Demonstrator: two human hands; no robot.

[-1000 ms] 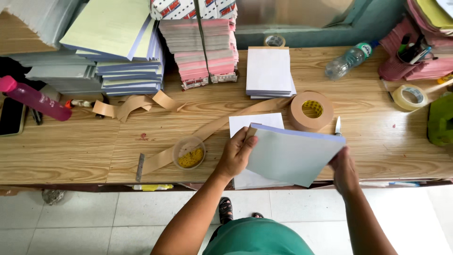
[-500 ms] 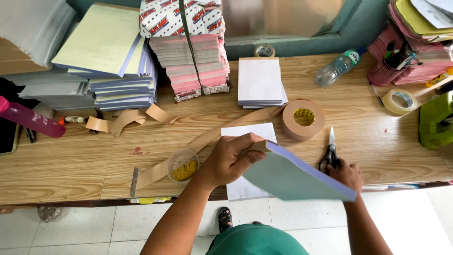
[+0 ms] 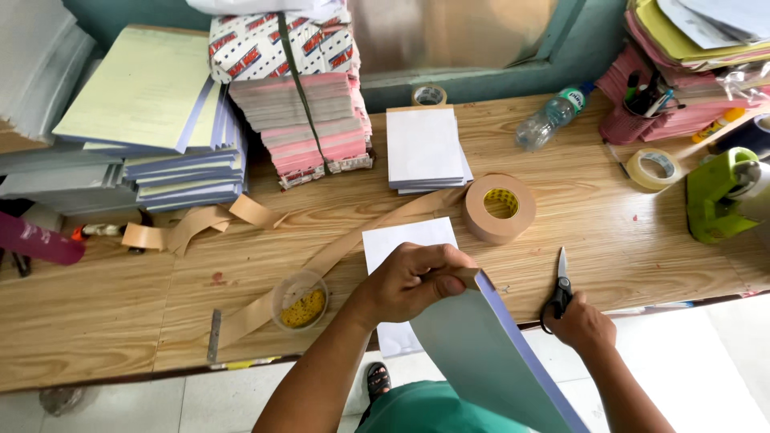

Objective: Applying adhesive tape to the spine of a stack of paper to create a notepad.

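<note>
Here, in the head view, the left hand (image 3: 417,281) pinches the top corner of a pale grey-green pad with a lilac bound edge (image 3: 489,361), thumb under and fingers curled over it, so the pad tilts off the table edge toward the person's lap, apparently to keep its spine exposed. The right hand (image 3: 581,325) closes around the handles of black-handled scissors (image 3: 560,287), whose blades lie flat on the wooden table (image 3: 96,321) and point away from the body; whether the fingers sit inside the loops I cannot tell. A white sheet (image 3: 405,240) lies under the left hand, and a strip of brown paper tape (image 3: 337,252) trails across the wood from a brown tape roll (image 3: 500,207), within reach of both hands. A small clear cup of yellow stuff (image 3: 301,301) stands beside the strip. At the back, a strapped bundle of pink pads topped by a red-and-white printed wrapper (image 3: 293,88) sits between stacks of yellow and lilac pads (image 3: 160,128) and a short white pile (image 3: 425,148). A clear bottle (image 3: 549,120) lies on its side; a green tape dispenser (image 3: 718,196) stands far right.
</note>
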